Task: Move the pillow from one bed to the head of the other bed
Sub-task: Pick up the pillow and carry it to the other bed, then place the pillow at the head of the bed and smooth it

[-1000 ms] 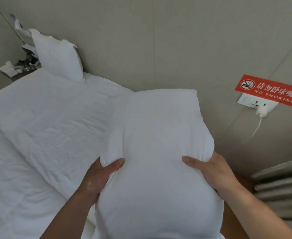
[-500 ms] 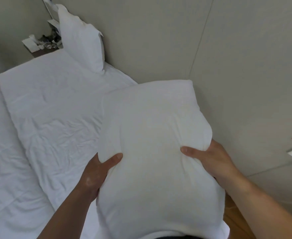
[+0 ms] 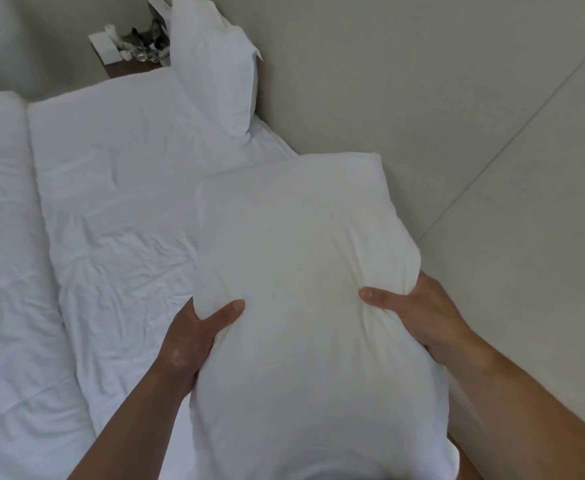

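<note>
I hold a white pillow (image 3: 305, 292) in front of me with both hands, its far end over the bed's near part by the wall. My left hand (image 3: 190, 341) grips its left edge, thumb on top. My right hand (image 3: 419, 313) grips its right edge, fingers tucked under. The bed (image 3: 118, 202) has a rumpled white sheet and runs away from me along the wall. A second white pillow (image 3: 215, 64) leans upright against the wall at the bed's far end.
A beige wall (image 3: 422, 81) borders the bed on the right. A folded white duvet (image 3: 4, 271) lies along the left. A small wooden nightstand (image 3: 128, 53) with clutter stands beyond the far pillow. Wooden floor (image 3: 464, 462) shows at the lower right.
The view has swung left: the no-smoking sign and socket have left the frame, and the far pillow and nightstand have shifted towards the centre. Both hands keep their grip on the pillow.
</note>
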Demonstrator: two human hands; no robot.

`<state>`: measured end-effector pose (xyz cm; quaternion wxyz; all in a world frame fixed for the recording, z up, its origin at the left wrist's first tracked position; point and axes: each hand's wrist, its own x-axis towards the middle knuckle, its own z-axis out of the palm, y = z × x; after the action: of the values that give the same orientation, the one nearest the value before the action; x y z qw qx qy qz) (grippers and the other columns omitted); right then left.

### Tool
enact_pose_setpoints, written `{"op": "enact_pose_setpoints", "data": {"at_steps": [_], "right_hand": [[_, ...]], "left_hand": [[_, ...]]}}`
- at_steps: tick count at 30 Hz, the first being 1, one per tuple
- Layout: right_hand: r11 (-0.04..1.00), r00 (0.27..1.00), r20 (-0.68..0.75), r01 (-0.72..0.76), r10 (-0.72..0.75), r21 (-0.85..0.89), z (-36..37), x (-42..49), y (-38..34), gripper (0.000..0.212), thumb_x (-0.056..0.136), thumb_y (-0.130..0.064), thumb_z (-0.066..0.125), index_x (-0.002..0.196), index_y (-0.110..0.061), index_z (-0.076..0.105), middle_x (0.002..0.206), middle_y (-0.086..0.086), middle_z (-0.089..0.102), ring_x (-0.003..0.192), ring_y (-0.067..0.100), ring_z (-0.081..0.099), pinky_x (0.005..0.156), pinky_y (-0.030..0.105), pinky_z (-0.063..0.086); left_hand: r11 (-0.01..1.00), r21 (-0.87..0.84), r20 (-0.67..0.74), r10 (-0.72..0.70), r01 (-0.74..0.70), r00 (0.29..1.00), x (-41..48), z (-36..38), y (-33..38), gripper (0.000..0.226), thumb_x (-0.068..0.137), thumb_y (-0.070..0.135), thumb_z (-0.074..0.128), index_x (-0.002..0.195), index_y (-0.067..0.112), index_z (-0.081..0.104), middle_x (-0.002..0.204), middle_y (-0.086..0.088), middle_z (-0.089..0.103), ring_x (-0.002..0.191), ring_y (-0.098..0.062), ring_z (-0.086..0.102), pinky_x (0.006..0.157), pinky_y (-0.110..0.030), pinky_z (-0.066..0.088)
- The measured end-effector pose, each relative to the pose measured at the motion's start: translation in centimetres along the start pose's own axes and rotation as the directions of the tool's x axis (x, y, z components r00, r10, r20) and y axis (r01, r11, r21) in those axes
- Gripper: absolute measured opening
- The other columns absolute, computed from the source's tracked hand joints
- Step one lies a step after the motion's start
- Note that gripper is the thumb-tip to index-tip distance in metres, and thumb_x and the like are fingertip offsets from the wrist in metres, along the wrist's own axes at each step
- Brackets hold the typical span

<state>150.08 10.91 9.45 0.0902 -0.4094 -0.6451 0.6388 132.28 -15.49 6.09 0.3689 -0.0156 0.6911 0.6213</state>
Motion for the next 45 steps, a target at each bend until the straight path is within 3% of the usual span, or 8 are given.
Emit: {"op": "enact_pose_setpoints", "data": {"at_steps": [12,18,22,27,30,32,38,45], "right_hand": [[0.963,0.958,0.255,-0.059,0.128,-0.264,2.5,18.6,2.8,0.046,0.065,-0.024,0.096,0.103,-0.034,0.073,0.101,-0.017,0.078,0.092,-0.004,0.072,0.086,0.022,0.053],[0.931,0.931,0.292,-0.11,0.219,-0.349,3.5,25.8,9.5,0.057,0.062,-0.026,0.097,0.114,-0.028,0.073,0.103,-0.016,0.078,0.091,-0.005,0.073,0.092,0.023,0.053],[0.924,0.945,0.256,-0.096,0.202,-0.371,4.3,28.0,13.4,0.065,0.064,-0.036,0.096,0.12,-0.03,0.063,0.106,-0.017,0.069,0.093,-0.001,0.064,0.086,0.023,0.048],[0.907,0.954,0.225,-0.091,0.198,-0.411,3.3,28.8,15.6,0.083,0.064,-0.054,0.09,0.135,-0.029,0.057,0.124,-0.01,0.065,0.112,0.014,0.061,0.102,0.033,0.044],[0.89,0.933,0.25,-0.131,0.26,-0.438,1.9,28.3,14.7,0.082,0.064,-0.067,0.083,0.132,-0.03,0.055,0.12,-0.015,0.066,0.111,0.012,0.062,0.1,0.033,0.047],[0.881,0.912,0.278,-0.155,0.302,-0.447,0.7,27.4,13.9,0.083,0.064,-0.069,0.082,0.132,-0.031,0.053,0.116,-0.019,0.065,0.107,0.008,0.063,0.089,0.029,0.049],[0.87,0.837,0.356,-0.254,0.417,-0.422,-3.9,24.3,15.2,0.075,0.071,-0.057,0.084,0.132,-0.046,0.043,0.126,-0.015,0.061,0.102,0.004,0.064,0.07,0.024,0.056],[0.891,0.806,0.401,-0.324,0.436,-0.317,-7.2,22.5,18.8,0.08,0.077,-0.03,0.088,0.141,-0.042,0.041,0.118,-0.023,0.065,0.089,-0.009,0.07,0.066,0.011,0.053]], "left_hand": [[0.968,-0.221,-0.224,-0.17,0.12,0.96,9.2,3.1,-8.0,0.046,0.072,0.031,0.09,0.115,0.021,0.076,0.11,-0.007,0.084,0.103,-0.033,0.079,0.097,-0.056,0.06],[0.955,-0.238,-0.247,-0.233,0.174,0.941,14.5,5.3,-13.9,0.018,0.091,0.011,0.077,0.105,0.023,0.077,0.104,-0.002,0.085,0.104,-0.03,0.079,0.092,-0.045,0.062],[0.973,-0.104,-0.237,-0.227,0.207,0.945,17.7,4.8,-16.6,0.047,0.084,0.023,0.085,0.129,0.021,0.072,0.123,-0.003,0.08,0.115,-0.025,0.076,0.107,-0.052,0.055],[0.927,0.078,-0.249,-0.338,0.367,0.908,18.9,4.7,-16.0,0.068,0.067,0.04,0.095,0.128,0.021,0.072,0.119,0.0,0.081,0.11,-0.022,0.078,0.104,-0.049,0.058],[0.828,0.275,-0.452,-0.338,0.489,0.826,18.3,5.0,-13.0,0.105,0.043,0.062,0.093,0.132,0.017,0.063,0.12,-0.001,0.076,0.112,-0.028,0.073,0.101,-0.049,0.058],[0.771,0.433,-0.534,-0.198,0.468,0.822,18.0,5.5,-10.9,0.113,0.051,0.054,0.091,0.146,0.013,0.048,0.136,-0.01,0.066,0.127,-0.033,0.062,0.11,-0.05,0.049],[0.443,0.897,-0.104,0.21,0.001,0.972,22.8,10.5,-3.5,0.061,0.084,0.02,0.079,0.141,0.014,0.059,0.139,-0.013,0.06,0.133,-0.033,0.055,0.112,-0.042,0.044],[-0.032,0.911,0.408,-0.083,-0.412,0.909,35.0,18.6,2.3,0.061,0.087,0.022,0.073,0.146,0.025,0.056,0.154,-0.003,0.053,0.14,-0.027,0.051,0.113,-0.036,0.044]]}}
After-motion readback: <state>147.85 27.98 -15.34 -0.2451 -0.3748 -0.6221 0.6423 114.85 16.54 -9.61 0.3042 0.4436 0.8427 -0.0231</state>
